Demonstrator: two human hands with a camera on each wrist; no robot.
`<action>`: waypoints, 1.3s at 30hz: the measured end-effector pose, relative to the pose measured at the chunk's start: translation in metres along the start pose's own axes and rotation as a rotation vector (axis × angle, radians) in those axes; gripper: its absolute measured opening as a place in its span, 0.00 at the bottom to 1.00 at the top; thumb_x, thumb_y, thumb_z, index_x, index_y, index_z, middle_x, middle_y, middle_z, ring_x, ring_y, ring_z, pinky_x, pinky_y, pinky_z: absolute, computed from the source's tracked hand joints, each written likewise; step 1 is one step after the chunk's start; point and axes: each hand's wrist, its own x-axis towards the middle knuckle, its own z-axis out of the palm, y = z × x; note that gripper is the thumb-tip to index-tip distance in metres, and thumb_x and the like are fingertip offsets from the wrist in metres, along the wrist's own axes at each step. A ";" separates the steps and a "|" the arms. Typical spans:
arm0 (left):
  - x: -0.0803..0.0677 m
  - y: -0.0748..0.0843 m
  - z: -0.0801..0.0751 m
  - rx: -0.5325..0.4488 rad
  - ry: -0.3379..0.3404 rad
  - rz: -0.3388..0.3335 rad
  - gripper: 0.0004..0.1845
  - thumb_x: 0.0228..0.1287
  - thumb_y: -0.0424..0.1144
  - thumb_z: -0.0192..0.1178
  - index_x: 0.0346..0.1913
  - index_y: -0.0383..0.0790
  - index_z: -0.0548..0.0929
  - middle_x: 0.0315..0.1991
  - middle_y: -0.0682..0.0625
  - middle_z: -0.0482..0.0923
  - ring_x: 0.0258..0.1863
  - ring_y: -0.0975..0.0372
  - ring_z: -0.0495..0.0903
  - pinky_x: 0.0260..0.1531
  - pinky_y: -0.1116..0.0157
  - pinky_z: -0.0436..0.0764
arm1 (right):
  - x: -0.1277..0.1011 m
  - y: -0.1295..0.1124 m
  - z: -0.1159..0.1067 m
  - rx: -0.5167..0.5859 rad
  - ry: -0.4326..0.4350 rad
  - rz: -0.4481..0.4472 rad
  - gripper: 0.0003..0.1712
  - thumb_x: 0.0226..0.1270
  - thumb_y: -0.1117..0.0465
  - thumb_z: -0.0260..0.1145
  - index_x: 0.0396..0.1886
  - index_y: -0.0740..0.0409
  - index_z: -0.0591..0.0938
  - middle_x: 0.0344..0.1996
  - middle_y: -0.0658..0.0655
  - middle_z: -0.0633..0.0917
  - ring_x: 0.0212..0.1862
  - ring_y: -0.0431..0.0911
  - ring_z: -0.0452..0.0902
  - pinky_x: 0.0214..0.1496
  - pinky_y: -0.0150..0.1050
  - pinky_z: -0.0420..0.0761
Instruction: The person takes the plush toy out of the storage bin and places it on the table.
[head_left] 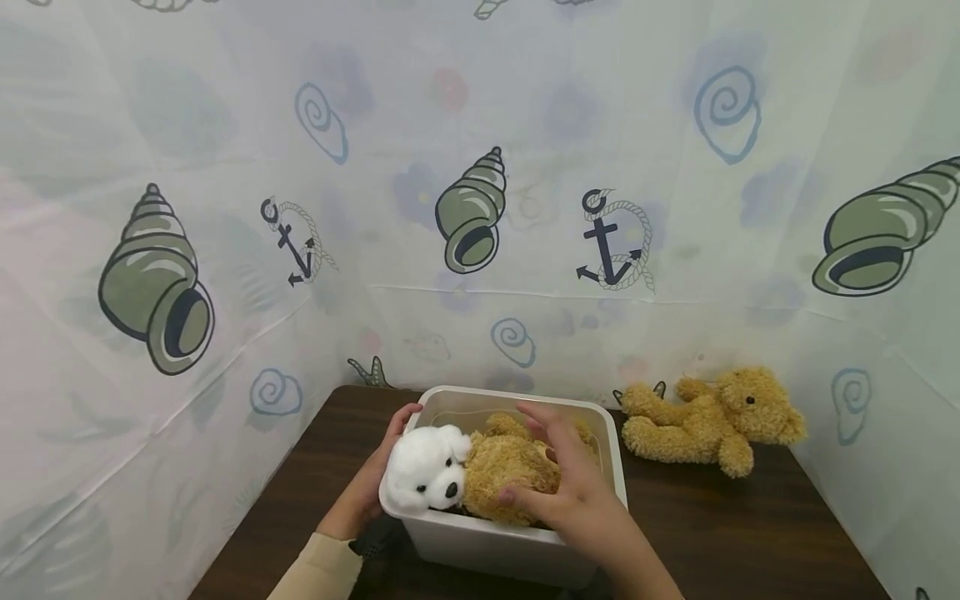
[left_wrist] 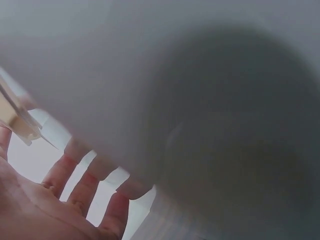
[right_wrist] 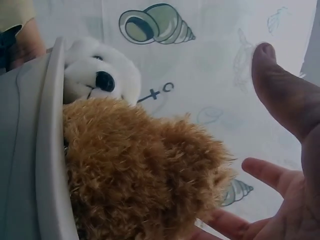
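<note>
A white plastic bin (head_left: 510, 542) stands on the table with a white plush dog (head_left: 420, 467) and a brown plush bear (head_left: 513, 471) inside. The dog's head leans on the bin's left end, facing right. My left hand (head_left: 377, 471) holds the bin's left side, its fingers (left_wrist: 87, 187) bent at the rim in the left wrist view. Over the right part of the bin, my right hand (head_left: 573, 492) is spread with thumb and fingers apart, beside the brown bear. In the right wrist view, some fingertips of that hand are hidden behind the bear's fur (right_wrist: 145, 170).
A second, light brown teddy bear (head_left: 705, 421) lies on the dark wooden table (head_left: 720, 517) to the right of the bin. White cloth (head_left: 555, 333) printed with shells and anchors hangs behind and at both sides.
</note>
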 end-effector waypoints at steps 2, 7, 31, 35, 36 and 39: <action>-0.001 0.001 -0.002 0.002 0.001 0.000 0.27 0.91 0.56 0.30 0.85 0.62 0.46 0.84 0.43 0.51 0.75 0.51 0.64 0.67 0.54 0.74 | 0.003 0.002 0.004 -0.016 -0.025 0.019 0.55 0.61 0.48 0.85 0.82 0.20 0.62 0.81 0.47 0.67 0.82 0.57 0.64 0.78 0.72 0.65; -0.001 0.002 -0.006 0.016 -0.018 0.018 0.27 0.91 0.55 0.30 0.85 0.61 0.46 0.84 0.43 0.50 0.75 0.50 0.64 0.67 0.53 0.75 | 0.010 0.011 0.010 -0.122 -0.107 0.003 0.59 0.55 0.42 0.86 0.82 0.18 0.62 0.74 0.52 0.70 0.71 0.52 0.70 0.72 0.66 0.73; 0.001 0.003 0.000 0.024 0.029 0.006 0.27 0.91 0.55 0.33 0.84 0.60 0.48 0.82 0.41 0.52 0.74 0.49 0.63 0.66 0.54 0.73 | 0.016 0.027 0.015 -0.271 -0.135 -0.030 0.65 0.47 0.58 0.91 0.84 0.30 0.66 0.69 0.55 0.80 0.69 0.56 0.76 0.68 0.68 0.75; 0.001 0.000 0.000 0.029 0.037 0.011 0.27 0.91 0.55 0.33 0.84 0.59 0.48 0.82 0.40 0.52 0.74 0.48 0.63 0.67 0.54 0.73 | 0.018 0.032 0.015 -0.228 -0.077 -0.002 0.63 0.46 0.65 0.88 0.82 0.35 0.70 0.72 0.53 0.79 0.73 0.58 0.75 0.69 0.66 0.76; 0.001 -0.001 0.000 0.027 0.035 0.011 0.27 0.91 0.55 0.33 0.84 0.59 0.48 0.82 0.40 0.52 0.74 0.48 0.63 0.67 0.53 0.72 | 0.017 0.032 0.015 -0.198 -0.056 0.016 0.62 0.46 0.67 0.87 0.82 0.36 0.70 0.74 0.53 0.78 0.75 0.58 0.73 0.71 0.66 0.75; 0.000 -0.003 0.000 0.024 0.029 0.007 0.26 0.92 0.54 0.31 0.84 0.60 0.48 0.83 0.41 0.52 0.75 0.48 0.63 0.67 0.53 0.72 | 0.015 0.033 0.015 -0.090 0.013 0.063 0.59 0.49 0.71 0.83 0.81 0.34 0.71 0.79 0.50 0.74 0.81 0.57 0.68 0.74 0.67 0.73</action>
